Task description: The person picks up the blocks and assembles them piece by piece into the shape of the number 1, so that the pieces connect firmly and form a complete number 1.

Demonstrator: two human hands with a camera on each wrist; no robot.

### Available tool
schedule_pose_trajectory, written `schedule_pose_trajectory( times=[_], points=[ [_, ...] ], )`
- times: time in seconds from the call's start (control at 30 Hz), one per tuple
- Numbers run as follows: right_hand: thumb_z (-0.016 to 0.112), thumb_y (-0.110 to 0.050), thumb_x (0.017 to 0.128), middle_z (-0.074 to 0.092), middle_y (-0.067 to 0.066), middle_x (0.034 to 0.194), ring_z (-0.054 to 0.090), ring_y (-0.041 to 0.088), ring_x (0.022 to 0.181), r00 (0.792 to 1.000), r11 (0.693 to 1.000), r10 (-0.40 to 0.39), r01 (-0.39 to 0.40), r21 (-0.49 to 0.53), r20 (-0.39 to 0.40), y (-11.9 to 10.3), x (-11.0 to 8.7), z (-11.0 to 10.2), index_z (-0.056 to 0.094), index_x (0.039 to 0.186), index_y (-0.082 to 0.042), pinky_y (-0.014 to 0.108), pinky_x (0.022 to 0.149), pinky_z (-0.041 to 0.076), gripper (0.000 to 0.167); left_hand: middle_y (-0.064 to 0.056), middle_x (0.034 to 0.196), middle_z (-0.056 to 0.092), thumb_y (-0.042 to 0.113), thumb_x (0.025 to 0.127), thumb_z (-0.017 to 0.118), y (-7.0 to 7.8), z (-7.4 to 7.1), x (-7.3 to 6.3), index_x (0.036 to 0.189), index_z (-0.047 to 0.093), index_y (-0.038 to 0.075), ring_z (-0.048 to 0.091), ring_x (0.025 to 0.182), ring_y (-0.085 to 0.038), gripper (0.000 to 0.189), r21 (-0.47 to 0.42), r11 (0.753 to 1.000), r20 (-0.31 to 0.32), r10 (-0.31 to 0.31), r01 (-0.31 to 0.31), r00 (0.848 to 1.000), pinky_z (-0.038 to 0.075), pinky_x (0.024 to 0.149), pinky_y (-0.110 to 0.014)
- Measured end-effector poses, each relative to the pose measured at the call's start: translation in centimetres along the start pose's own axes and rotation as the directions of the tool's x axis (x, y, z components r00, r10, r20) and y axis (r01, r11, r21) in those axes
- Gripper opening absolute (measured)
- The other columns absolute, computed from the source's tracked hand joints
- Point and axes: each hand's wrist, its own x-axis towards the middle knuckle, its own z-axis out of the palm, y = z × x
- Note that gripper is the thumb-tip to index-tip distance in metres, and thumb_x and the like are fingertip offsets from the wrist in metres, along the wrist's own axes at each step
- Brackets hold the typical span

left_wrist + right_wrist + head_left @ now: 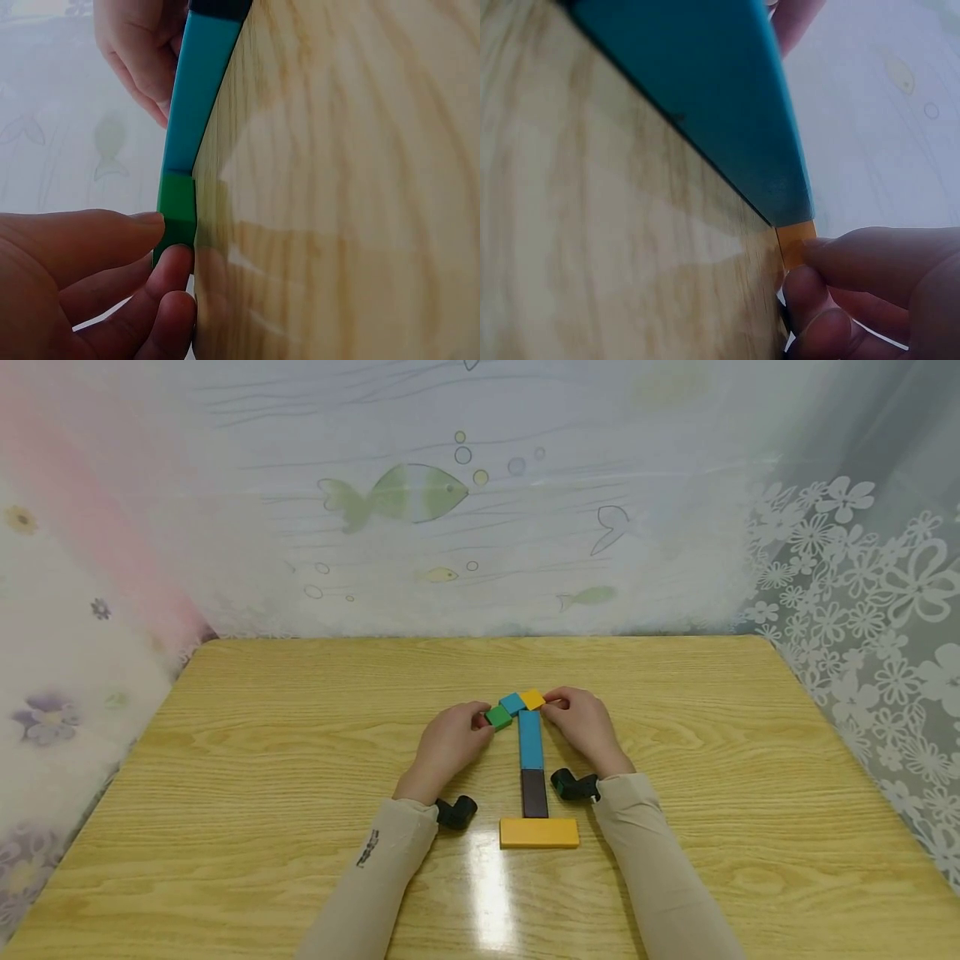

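Between thumb and fingers my left hand [453, 739] pinches a green block [498, 717], also seen in the left wrist view as a green block [177, 206] on the tabletop. My right hand [581, 718] pinches a small yellow block [532, 699]; the right wrist view shows that orange-yellow block [795, 241] under the thumb. A small blue block [513, 704] sits between the green and yellow ones, forming a slanted row. Below them a long blue block [530, 739] runs toward me, followed by a dark block [535, 793] and a crosswise long yellow block [538, 833].
The blocks lie on a wood-grain table [262, 760]. Behind it hangs a pale curtain [525, 527] printed with fish, and a flowered curtain [847, 568] is at the right. Black wrist-worn devices, one left [457, 812] and one right [573, 785], jut inward near the blocks.
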Motion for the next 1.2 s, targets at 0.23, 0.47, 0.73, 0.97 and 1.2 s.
schedule_pose_trajectory(
  times=[0.23,0.47,0.73,0.97,1.2],
  points=[
    [0.055,-0.026,0.088,0.063,0.005,0.093,0.055,0.020,0.079,1.000,1.000,0.000,0.000,0.010,0.000,-0.03,0.03,0.02,0.062,0.109,-0.013,0.035,0.070,0.042,0.026,0.004,0.093,0.059,0.022,0.086,0.054,0.02,0.02,-0.03,0.121,0.056,0.015,0.051,0.075,-0.012,0.036,-0.018,0.999,-0.021,-0.029,0.028,0.999,0.042,0.068,-0.030],
    [0.055,-0.025,0.088,0.063,0.006,0.095,0.056,0.021,0.081,1.000,1.000,-0.002,0.002,0.005,-0.001,-0.10,0.03,0.06,0.063,0.109,-0.012,0.036,0.071,0.043,0.025,0.005,0.091,0.060,0.024,0.085,0.058,-0.22,0.22,0.11,0.120,0.056,0.015,0.052,0.076,-0.011,0.036,-0.003,1.000,-0.030,-0.008,0.008,1.000,0.043,0.069,-0.030],
    [0.056,-0.026,0.087,0.063,0.005,0.096,0.057,0.021,0.082,1.000,1.000,-0.011,0.011,-0.003,-0.004,-0.02,0.07,0.21,0.063,0.109,-0.013,0.037,0.073,0.044,0.026,0.005,0.087,0.057,0.023,0.085,0.059,-0.36,0.19,0.08,0.121,0.056,0.014,0.051,0.074,-0.011,0.037,-0.004,1.000,-0.025,0.012,-0.012,1.000,0.042,0.068,-0.030],
    [0.055,-0.025,0.088,0.063,0.005,0.096,0.056,0.021,0.082,1.000,1.000,-0.007,0.007,0.011,0.004,0.03,0.11,0.19,0.062,0.109,-0.013,0.037,0.072,0.043,0.026,0.006,0.087,0.057,0.025,0.085,0.060,-0.42,0.29,0.16,0.123,0.054,0.014,0.051,0.075,-0.011,0.039,-0.024,1.000,-0.021,0.018,-0.019,1.000,0.042,0.069,-0.030],
    [0.055,-0.027,0.087,0.062,0.004,0.094,0.056,0.020,0.080,1.000,1.000,0.001,-0.001,0.009,0.003,0.28,0.17,-0.02,0.062,0.109,-0.015,0.036,0.071,0.043,0.026,0.006,0.087,0.057,0.026,0.086,0.059,-0.35,0.34,0.37,0.124,0.053,0.014,0.051,0.075,-0.011,0.041,-0.052,0.999,-0.006,0.016,-0.016,1.000,0.042,0.070,-0.031]
  ],
)
